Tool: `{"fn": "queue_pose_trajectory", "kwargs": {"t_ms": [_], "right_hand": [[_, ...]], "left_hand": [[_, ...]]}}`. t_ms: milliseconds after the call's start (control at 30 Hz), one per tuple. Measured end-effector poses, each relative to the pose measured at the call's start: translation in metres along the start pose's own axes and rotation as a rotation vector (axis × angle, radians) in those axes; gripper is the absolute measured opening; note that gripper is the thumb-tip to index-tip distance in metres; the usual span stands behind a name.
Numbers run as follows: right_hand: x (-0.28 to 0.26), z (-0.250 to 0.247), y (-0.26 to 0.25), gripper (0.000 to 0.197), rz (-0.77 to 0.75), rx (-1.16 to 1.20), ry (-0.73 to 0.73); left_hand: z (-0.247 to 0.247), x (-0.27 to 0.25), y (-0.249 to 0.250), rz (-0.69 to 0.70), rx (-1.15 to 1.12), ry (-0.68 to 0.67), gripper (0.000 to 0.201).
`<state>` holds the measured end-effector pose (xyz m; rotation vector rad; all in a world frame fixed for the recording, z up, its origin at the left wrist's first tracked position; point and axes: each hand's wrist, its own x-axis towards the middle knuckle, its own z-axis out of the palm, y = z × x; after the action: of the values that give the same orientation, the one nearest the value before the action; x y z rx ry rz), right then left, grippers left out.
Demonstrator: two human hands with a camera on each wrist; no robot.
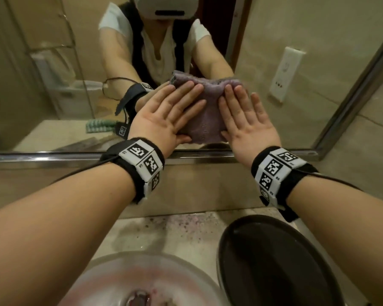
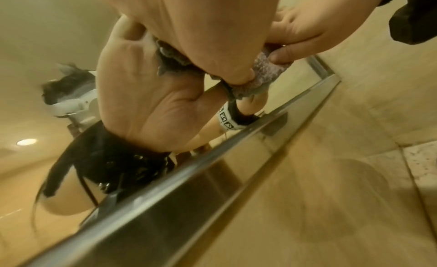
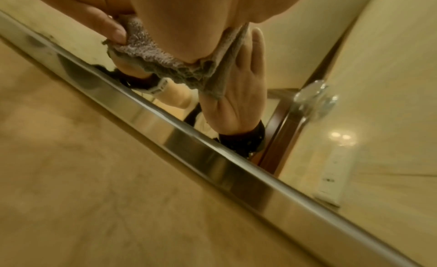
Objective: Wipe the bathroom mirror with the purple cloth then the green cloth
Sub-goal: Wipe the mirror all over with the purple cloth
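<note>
Pressing the purple cloth (image 1: 205,111) flat against the bathroom mirror (image 1: 53,62), I have my left hand (image 1: 164,115) and my right hand (image 1: 245,120) side by side on it, fingers straight and spread, low on the glass just above the metal frame (image 1: 53,156). Only the head view takes in both palms whole, along with the green cloth (image 1: 100,127), seen merely as a reflection lying on the counter to the left. It alone shows the glass basin (image 1: 111,272) and the dark round bowl (image 1: 274,261) below my forearms, both cut off at the bottom edge. From the left wrist camera, the cloth (image 2: 264,71) bunches under my left thumb (image 2: 236,73) while my right thumb (image 2: 283,55) presses its far edge. The right wrist camera shows the cloth's (image 3: 153,60) lower hem hanging crumpled under my right palm. Both wrist views are blurred, and my fingertips are hidden there behind my own palms. Most of the cloth's middle is covered by my hands.
</note>
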<state>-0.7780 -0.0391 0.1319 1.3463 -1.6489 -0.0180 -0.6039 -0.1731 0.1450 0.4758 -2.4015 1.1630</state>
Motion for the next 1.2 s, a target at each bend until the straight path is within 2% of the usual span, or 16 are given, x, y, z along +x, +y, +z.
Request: {"fn": "queue_pose_trajectory", "kwargs": {"t_ms": [133,233,300,367,400,500,600,767,833,900,967,1067,1200], "right_hand": [[0.017,-0.001,-0.036,0.074,-0.04,-0.015,0.004],[0.025,-0.001,-0.061,0.076,-0.041,-0.003,-0.013],[0.027,-0.003,-0.072,0.083,-0.038,0.008,-0.013],[0.027,-0.006,-0.077,0.083,-0.031,0.015,-0.006],[0.027,-0.007,-0.076,0.079,-0.031,0.024,0.002],[0.025,-0.007,-0.066,0.065,-0.07,0.049,0.012],[0.018,-0.003,-0.052,0.063,-0.101,0.034,-0.004],[-0.007,0.004,-0.022,0.062,-0.047,0.006,-0.014],[-0.021,0.007,-0.004,0.063,-0.014,-0.003,-0.053],[-0.035,0.01,0.016,0.065,0.047,-0.047,-0.128],[-0.049,0.009,0.037,0.068,0.122,-0.091,-0.201],[-0.073,0.013,0.068,0.071,0.221,-0.027,-0.371],[-0.095,0.014,0.104,0.069,0.416,-0.03,-0.53]], "left_hand": [[0.012,-0.031,-0.017,-0.08,-0.049,-0.113,0.081],[0.022,-0.05,-0.031,-0.05,-0.088,-0.051,0.075],[0.016,-0.056,-0.038,-0.057,-0.101,-0.112,0.078],[0.015,-0.056,-0.036,-0.081,-0.045,-0.088,0.078],[0.018,-0.057,-0.032,-0.093,-0.041,-0.065,0.078],[0.015,-0.057,-0.018,-0.182,-0.051,-0.172,0.081],[0.015,-0.05,-0.009,-0.115,-0.031,-0.119,0.083],[-0.002,-0.021,0.019,-0.069,-0.051,-0.151,0.08],[-0.009,-0.004,0.039,-0.083,-0.099,-0.232,0.081],[-0.017,0.016,0.06,-0.077,-0.153,-0.249,0.08],[-0.025,0.038,0.079,-0.037,-0.169,-0.232,0.08],[-0.038,0.071,0.108,0.039,-0.17,-0.156,0.079],[-0.063,0.119,0.149,0.131,-0.181,-0.112,0.072]]}}
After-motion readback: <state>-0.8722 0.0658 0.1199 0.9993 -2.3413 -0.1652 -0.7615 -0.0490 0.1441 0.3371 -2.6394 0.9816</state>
